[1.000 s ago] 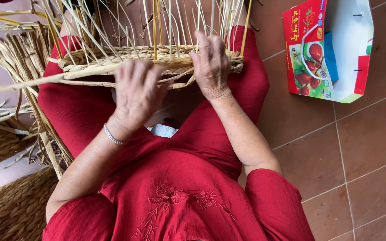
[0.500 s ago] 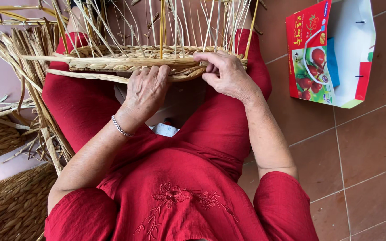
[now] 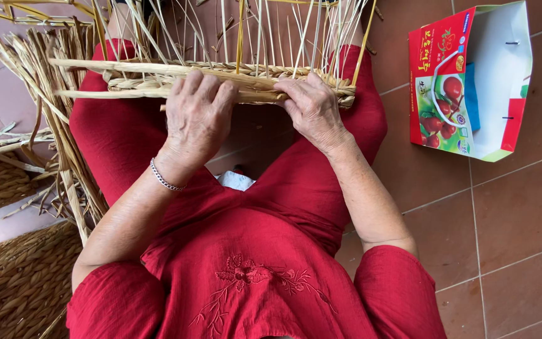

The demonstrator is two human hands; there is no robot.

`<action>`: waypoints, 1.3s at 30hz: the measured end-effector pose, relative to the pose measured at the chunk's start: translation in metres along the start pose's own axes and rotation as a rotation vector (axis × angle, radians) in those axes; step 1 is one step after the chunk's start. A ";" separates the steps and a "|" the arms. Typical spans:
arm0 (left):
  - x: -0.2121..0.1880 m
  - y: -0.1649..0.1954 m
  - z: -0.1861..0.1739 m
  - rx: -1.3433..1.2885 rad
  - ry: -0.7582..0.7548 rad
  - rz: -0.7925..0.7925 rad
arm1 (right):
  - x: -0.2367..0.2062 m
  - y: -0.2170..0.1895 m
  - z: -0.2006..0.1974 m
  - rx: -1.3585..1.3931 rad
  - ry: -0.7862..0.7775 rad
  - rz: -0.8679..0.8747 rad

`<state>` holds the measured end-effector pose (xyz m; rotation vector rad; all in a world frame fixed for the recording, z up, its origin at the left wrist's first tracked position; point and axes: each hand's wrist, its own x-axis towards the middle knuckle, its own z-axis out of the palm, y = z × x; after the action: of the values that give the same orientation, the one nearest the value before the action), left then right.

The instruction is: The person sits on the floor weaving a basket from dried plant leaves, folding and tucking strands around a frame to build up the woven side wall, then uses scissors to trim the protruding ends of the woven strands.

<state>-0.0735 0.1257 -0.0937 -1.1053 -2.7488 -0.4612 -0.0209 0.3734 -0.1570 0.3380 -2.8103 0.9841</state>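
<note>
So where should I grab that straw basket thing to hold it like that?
Grab the thick braided rim of the basket from the near side, fingers curled over the top, as the left hand and right hand do. The rim looks firm; the thin stalks sticking up would probably bend.

Rough dry straw basket rim (image 3: 158,81); glossy paper bag (image 3: 472,81); matt clay tiles (image 3: 522,220).

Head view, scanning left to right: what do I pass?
Finished woven baskets → loose straw bundle → left hand on the half-woven basket → right hand → red paper bag lying on the tiled floor.
</note>
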 end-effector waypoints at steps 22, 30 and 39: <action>0.057 0.003 0.091 -0.908 0.065 -0.370 | 0.008 0.013 -0.019 0.248 -0.137 0.114; -0.018 0.039 0.077 -1.917 -0.053 -0.838 | 0.023 -0.003 -0.004 0.284 -0.058 0.391; -0.007 -0.001 0.038 -0.235 0.077 -0.041 | 0.020 -0.012 -0.008 0.036 0.009 -0.020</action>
<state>-0.0698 0.1335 -0.1317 -1.0556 -2.7061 -0.8320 -0.0363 0.3666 -0.1392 0.3642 -2.7784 1.0311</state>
